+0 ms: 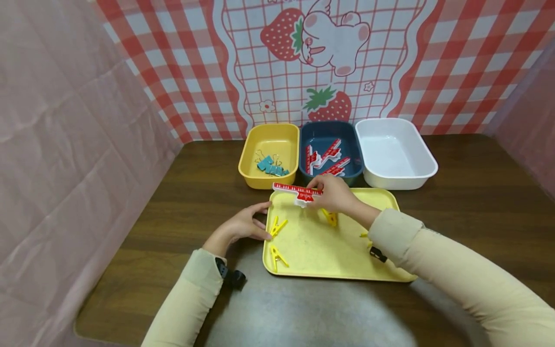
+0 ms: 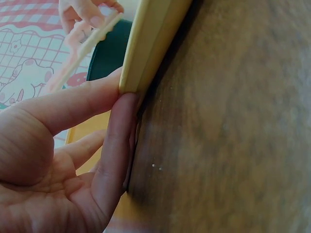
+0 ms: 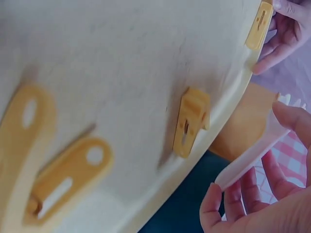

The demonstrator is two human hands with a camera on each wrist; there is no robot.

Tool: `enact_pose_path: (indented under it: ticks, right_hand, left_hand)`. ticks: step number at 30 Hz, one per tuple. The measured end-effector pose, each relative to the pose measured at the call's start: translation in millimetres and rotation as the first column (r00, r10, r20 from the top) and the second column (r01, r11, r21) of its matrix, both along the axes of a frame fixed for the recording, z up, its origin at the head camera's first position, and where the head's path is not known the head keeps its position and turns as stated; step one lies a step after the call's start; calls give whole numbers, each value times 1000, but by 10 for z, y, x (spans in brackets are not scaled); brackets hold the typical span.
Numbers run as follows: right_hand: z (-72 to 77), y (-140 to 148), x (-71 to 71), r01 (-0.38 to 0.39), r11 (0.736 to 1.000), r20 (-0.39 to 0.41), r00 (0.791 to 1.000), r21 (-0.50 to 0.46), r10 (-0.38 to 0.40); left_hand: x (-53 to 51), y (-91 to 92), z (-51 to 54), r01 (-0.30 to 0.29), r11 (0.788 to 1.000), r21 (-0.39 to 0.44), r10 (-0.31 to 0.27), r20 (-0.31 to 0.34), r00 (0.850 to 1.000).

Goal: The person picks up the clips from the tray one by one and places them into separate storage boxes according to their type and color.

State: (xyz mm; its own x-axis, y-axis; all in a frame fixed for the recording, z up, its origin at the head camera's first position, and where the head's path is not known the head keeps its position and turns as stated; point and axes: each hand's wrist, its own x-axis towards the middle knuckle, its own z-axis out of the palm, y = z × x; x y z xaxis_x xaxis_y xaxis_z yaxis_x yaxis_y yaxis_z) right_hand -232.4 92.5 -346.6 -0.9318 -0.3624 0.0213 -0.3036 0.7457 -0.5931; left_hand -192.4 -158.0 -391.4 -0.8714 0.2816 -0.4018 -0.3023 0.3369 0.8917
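Observation:
My right hand (image 1: 334,193) pinches a red and white ruler-printed clip (image 1: 303,193) above the far part of a yellow tray (image 1: 321,250). In the right wrist view the same clip (image 3: 252,155) shows its pale side between thumb and fingers. At the tray's left edge, my left hand (image 1: 240,225) holds the rim (image 2: 141,53) between thumb and finger. Two yellow clothespins (image 1: 277,226) lie near that edge. Another yellow clothespin (image 1: 331,218) sits below my right hand, and more yellow pieces (image 1: 364,235) are partly hidden by the right sleeve.
Behind the tray stand three bins side by side. The yellow bin (image 1: 270,182) holds teal binder clips (image 1: 272,166). In the dark blue bin (image 1: 329,126) are several red and white clips (image 1: 329,156). A white bin (image 1: 394,152) is at the right, on the brown wooden table (image 1: 468,202).

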Motion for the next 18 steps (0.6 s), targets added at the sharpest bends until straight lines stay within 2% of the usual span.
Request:
enact_pose_path:
  ticks: [5, 12, 18]
  right_hand:
    - [61, 64, -16, 57, 998, -61, 997, 8, -57]
    - [97, 162, -154, 138, 990, -130, 982, -14, -138]
    - [123, 240, -301, 239, 969, -103, 964, -60, -244]
  left_hand:
    - [-7, 0, -2, 3, 1000, -3, -3, 2, 1000]
    - [-1, -2, 6, -2, 1000, 2, 2, -4, 1000]
    - [9, 1, 17, 0, 1000, -4, 0, -1, 1000]
